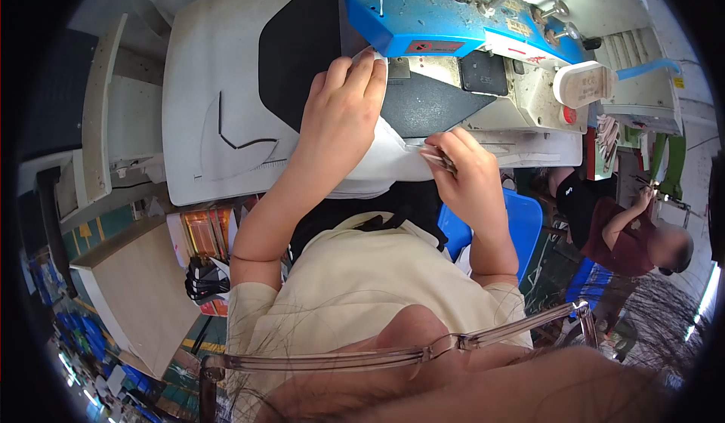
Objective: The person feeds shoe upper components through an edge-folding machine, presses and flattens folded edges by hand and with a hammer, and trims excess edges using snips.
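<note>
My left hand (pixel 343 109) lies on a white piece of sheet material (pixel 381 145), fingers bent and pressed on its far edge. That edge sits close under the head of a blue machine (pixel 423 15), which looks like a sewing machine. My right hand (pixel 467 168) is closed around a small, slim tool (pixel 440 160) with a brownish body. Its narrow end points at the near right edge of the white piece; whether it touches I cannot tell. My fingers partly hide the tool, so its kind is unclear. The white piece hangs over the table's front edge.
The white table (pixel 204 68) carries a black mat (pixel 302 53) and a dark bent line. To the right are a black phone-like device (pixel 483 72) and a pale oval box (pixel 584 84). A blue stool (pixel 521 226) stands below. Another person (pixel 627 226) sits at far right.
</note>
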Action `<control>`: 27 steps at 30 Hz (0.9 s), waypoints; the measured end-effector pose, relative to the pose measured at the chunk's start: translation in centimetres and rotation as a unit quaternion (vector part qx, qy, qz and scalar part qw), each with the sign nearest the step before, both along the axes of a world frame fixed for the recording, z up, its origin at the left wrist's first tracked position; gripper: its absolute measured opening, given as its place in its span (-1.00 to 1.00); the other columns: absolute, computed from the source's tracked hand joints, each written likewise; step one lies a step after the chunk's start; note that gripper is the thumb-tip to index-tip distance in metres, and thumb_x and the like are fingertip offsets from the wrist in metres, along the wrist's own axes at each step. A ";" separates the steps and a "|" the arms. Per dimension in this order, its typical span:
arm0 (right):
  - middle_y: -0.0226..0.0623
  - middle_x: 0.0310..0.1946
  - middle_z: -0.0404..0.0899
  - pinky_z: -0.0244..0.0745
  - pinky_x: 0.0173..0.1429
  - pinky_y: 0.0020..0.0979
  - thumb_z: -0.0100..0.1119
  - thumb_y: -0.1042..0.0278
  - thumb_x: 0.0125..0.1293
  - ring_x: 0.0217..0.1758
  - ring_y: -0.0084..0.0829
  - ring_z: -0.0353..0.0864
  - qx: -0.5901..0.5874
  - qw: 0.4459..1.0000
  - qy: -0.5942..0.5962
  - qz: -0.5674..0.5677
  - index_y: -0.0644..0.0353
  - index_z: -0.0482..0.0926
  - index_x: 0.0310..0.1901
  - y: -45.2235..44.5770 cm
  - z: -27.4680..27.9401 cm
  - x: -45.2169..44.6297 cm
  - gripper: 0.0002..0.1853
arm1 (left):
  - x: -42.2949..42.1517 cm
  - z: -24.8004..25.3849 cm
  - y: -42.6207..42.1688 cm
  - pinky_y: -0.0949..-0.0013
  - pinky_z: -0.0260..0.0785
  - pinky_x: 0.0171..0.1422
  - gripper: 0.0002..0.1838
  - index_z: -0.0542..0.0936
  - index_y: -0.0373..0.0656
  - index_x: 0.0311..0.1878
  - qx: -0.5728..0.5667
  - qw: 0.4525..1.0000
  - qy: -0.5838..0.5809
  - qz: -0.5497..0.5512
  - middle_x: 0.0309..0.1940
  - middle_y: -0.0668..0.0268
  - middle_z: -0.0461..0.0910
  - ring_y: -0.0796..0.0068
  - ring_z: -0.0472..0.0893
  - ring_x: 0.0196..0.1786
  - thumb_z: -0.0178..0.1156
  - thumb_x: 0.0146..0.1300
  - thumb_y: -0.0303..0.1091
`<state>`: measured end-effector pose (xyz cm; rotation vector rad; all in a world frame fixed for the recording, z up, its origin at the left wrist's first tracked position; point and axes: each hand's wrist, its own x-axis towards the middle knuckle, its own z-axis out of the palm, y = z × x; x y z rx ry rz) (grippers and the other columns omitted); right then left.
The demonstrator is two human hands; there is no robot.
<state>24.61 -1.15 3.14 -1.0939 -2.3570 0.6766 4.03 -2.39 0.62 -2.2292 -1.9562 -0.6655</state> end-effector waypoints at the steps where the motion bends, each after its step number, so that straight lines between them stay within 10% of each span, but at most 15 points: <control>1: -0.21 -0.39 0.51 0.48 -0.36 -0.19 0.29 0.54 0.09 -0.42 -0.06 0.59 0.001 1.000 0.001 -0.001 0.18 0.55 -0.26 0.1 0.1 -0.1 -0.83 | 0.0 0.0 0.1 0.21 0.39 0.21 -0.47 0.52 -0.28 0.24 0.001 1.000 -0.001 -0.002 0.18 0.27 0.54 0.24 0.47 0.11 0.11 0.12 -0.60; 27: -0.30 -0.35 0.45 0.51 -0.33 -0.25 0.31 0.50 0.08 -0.31 -0.23 0.59 0.196 0.977 -0.053 -0.057 0.12 0.53 -0.27 6.3 -0.3 -1.6 -0.82 | -0.8 -0.5 1.4 0.20 0.54 0.12 -0.77 0.62 -0.31 -0.17 0.048 0.987 -0.150 -0.008 -0.02 0.11 0.56 0.10 0.60 0.08 0.37 0.14 -0.41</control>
